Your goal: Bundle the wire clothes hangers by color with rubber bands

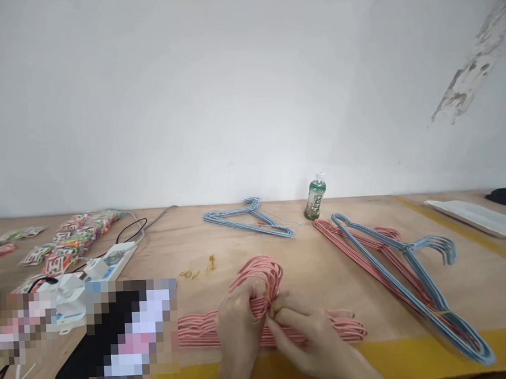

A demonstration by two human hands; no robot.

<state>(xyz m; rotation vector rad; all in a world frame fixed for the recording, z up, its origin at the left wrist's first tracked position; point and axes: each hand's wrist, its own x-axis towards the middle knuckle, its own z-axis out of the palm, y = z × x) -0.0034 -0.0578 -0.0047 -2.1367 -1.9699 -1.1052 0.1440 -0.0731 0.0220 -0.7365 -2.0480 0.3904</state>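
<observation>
A bundle of pink hangers point(265, 267) lies near the table's front edge, hooks pointing up and bunched together. My left hand point(237, 318) is wrapped round the necks of the hangers, just below the hooks. Close beside it, my right hand point(300, 321) pinches a thin yellowish rubber band point(268, 301) at the necks; part of the band is hidden by my fingers. The lower bars of the bundle run out on both sides behind my hands. Several loose rubber bands point(210, 264) lie on the table just beyond, to the left.
Blue hangers point(429, 293) lie across pink hangers point(334, 236) on the right. More blue hangers point(246, 220) and a green bottle point(315, 197) are at the back. A power strip point(113, 262), packets point(74, 236) and a blurred-out dark item point(88, 347) occupy the left; a white tray point(472, 216), the far right.
</observation>
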